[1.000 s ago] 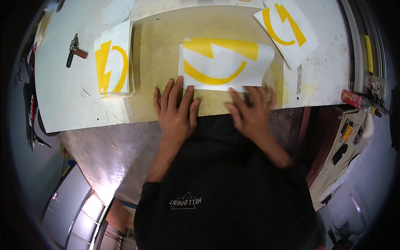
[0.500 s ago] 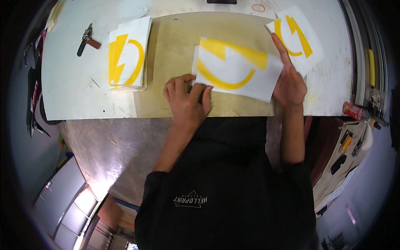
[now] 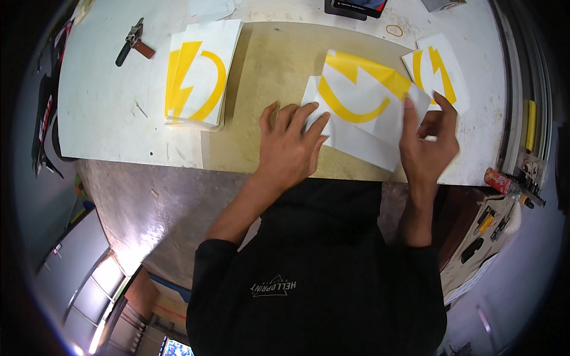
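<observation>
A white sheet with a yellow bolt and arc print point(image 3: 357, 98) lies slanted in front of me, its right end lifted and curling. More white paper point(image 3: 310, 95) shows under its left edge. My left hand point(image 3: 291, 137) rests on that left edge, fingers spread and lying down on the paper. At the right end, my right hand point(image 3: 428, 137) has the sheet's edge between its thumb and curled fingers. To the left sits a stack of similar yellow-printed sheets point(image 3: 199, 77). Beyond my right hand are further yellow-printed sheets point(image 3: 436, 71), partly covered by the lifted sheet.
A tan mat point(image 3: 267, 53) covers the middle of the white table point(image 3: 107, 113). A tool with a black and brown handle point(image 3: 135, 44) lies at the far left. At the back are a dark-framed screen point(image 3: 356, 7) and a rubber band point(image 3: 394, 30). A red can point(image 3: 500, 181) is by the right edge.
The view has shifted, bringing the screen into sight. My left hand's fingers have spread onto the sheet's edge. My right hand, stretched out before, has curled its fingers around the sheet's right end.
</observation>
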Action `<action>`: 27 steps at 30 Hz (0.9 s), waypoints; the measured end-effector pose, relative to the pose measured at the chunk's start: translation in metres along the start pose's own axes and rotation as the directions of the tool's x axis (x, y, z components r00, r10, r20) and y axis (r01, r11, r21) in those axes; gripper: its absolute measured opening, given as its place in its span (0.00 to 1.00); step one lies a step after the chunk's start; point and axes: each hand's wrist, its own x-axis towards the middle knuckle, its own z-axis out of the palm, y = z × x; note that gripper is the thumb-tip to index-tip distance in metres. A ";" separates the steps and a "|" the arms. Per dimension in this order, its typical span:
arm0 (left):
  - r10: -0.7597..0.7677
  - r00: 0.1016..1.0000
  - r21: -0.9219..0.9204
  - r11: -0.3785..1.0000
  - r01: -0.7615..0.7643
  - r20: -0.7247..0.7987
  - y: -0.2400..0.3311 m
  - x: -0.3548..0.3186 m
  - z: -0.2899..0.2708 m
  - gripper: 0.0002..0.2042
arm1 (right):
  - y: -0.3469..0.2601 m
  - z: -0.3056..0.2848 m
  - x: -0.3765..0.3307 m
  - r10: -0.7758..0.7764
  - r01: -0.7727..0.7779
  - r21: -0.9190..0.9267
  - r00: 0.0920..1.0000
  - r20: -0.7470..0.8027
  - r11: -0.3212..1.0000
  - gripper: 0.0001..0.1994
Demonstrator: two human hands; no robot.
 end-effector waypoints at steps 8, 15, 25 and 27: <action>-0.077 0.995 -0.034 0.997 0.075 -0.063 0.021 -0.006 0.011 0.22 | -0.004 0.033 -0.007 -0.686 0.672 0.193 0.621 0.380 0.715 0.18; -0.111 0.993 -0.053 0.993 0.109 -0.039 0.020 -0.006 0.009 0.21 | 0.017 0.083 0.009 -0.614 0.726 0.056 0.535 0.580 0.686 0.25; -0.094 0.991 -0.044 0.994 0.098 0.090 0.014 0.005 0.001 0.34 | 0.022 0.088 0.023 -0.655 0.761 0.108 0.466 0.595 0.639 0.31; -0.039 0.988 -0.009 0.999 0.041 0.152 0.004 0.016 -0.002 0.44 | 0.023 0.090 0.029 -0.660 0.767 0.116 0.452 0.600 0.631 0.33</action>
